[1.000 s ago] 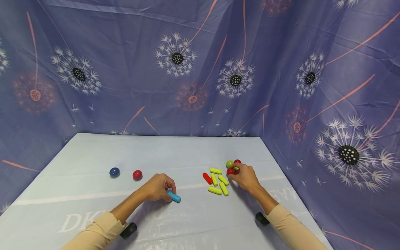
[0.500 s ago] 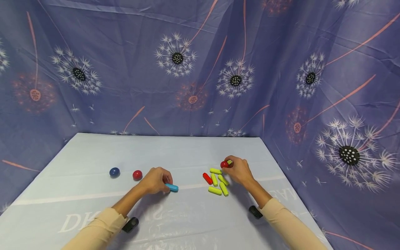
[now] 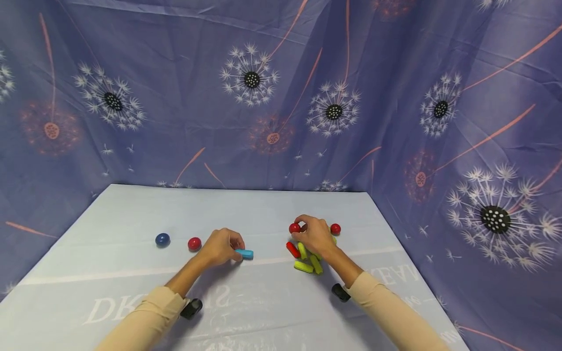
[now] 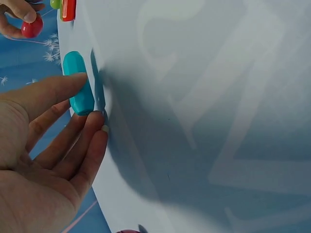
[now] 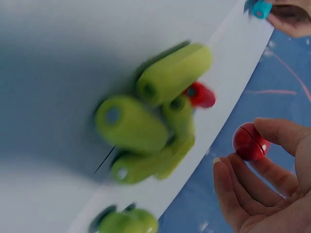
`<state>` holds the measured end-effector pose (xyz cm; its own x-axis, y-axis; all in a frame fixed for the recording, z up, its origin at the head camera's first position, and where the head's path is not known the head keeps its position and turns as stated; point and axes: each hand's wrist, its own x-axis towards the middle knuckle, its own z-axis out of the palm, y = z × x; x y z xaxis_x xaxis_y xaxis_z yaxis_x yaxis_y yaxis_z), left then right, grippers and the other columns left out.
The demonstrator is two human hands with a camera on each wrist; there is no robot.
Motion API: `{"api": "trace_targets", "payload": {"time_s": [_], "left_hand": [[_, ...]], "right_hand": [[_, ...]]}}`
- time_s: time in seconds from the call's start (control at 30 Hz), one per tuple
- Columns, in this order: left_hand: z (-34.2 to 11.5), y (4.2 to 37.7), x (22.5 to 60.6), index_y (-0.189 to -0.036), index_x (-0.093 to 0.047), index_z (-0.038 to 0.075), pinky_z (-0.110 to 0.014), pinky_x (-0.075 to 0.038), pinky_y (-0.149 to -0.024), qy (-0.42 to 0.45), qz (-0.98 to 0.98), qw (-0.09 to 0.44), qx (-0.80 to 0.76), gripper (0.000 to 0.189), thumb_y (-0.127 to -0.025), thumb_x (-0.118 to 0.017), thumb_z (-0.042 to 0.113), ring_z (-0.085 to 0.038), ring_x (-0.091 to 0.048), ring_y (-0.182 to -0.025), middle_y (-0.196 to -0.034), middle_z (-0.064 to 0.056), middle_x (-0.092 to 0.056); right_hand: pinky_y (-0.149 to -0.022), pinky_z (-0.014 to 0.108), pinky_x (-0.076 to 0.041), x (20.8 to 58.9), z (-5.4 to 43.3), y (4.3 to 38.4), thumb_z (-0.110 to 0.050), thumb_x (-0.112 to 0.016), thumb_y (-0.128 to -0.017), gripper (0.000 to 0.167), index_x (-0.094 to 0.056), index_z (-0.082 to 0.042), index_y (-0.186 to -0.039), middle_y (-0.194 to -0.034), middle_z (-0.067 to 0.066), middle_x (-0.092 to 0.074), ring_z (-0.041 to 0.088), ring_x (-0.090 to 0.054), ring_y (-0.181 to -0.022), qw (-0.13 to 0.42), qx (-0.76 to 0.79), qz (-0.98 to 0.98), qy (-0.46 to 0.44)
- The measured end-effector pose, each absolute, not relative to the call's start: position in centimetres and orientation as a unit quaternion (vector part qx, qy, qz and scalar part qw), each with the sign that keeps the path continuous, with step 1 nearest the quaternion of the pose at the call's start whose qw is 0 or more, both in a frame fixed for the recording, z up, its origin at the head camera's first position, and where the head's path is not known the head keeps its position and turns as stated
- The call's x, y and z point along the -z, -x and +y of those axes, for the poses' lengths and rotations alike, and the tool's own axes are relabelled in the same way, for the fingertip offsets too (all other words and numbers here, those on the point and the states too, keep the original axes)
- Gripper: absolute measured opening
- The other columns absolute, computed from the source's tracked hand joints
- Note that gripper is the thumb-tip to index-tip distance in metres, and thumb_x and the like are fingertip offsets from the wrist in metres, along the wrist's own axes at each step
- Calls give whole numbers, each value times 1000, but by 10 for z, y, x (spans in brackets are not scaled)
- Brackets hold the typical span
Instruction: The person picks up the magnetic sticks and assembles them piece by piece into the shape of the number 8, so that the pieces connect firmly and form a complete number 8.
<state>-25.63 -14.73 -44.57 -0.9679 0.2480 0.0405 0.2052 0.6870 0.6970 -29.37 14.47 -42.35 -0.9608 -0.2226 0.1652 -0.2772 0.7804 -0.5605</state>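
Observation:
Between thumb and fingers, my left hand point(image 3: 223, 247) pinches an elongated turquoise stick point(image 4: 77, 82) with faceted sides, held just above the tabletop. My right hand point(image 3: 315, 236) holds a shiny red ball point(image 5: 249, 141) with a groove round it, raised at the far side of a cluster of sticks. In that cluster lie several yellow-green sticks point(image 3: 303, 266) with holes in their ends and one red stick point(image 3: 292, 249). The right hand hides part of them in the head view. Green round pieces point(image 5: 129, 222) show beside the cluster in the right wrist view.
On the left of the white-covered table point(image 3: 246, 209) sit a dark blue ball point(image 3: 162, 240) and a red ball point(image 3: 194, 244). Another red ball point(image 3: 335, 229) lies right of my right hand. A purple dandelion-print curtain point(image 3: 184, 97) hangs behind and along the right side.
My right hand has carried the red ball leftward from the right-hand group of balls to above the sticks. The left hand has shifted slightly away from me with the turquoise stick.

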Motion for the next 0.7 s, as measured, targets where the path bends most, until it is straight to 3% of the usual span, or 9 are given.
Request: {"api": "trace_targets", "payload": {"time_s": [0.7], "left_hand": [[-149,267,443,-81,-78,13,-31,-44,-70,-91,924,8,-371,18,-69,-89,6,-16,-57,-74,-76,0,-71]], "right_hand": [[-65,27,-51,444,88,283,-21,-81,-86,29,-72,-14,-112,-89,3,-75,11,-64,-74,14,-300,-935,-188]]}}
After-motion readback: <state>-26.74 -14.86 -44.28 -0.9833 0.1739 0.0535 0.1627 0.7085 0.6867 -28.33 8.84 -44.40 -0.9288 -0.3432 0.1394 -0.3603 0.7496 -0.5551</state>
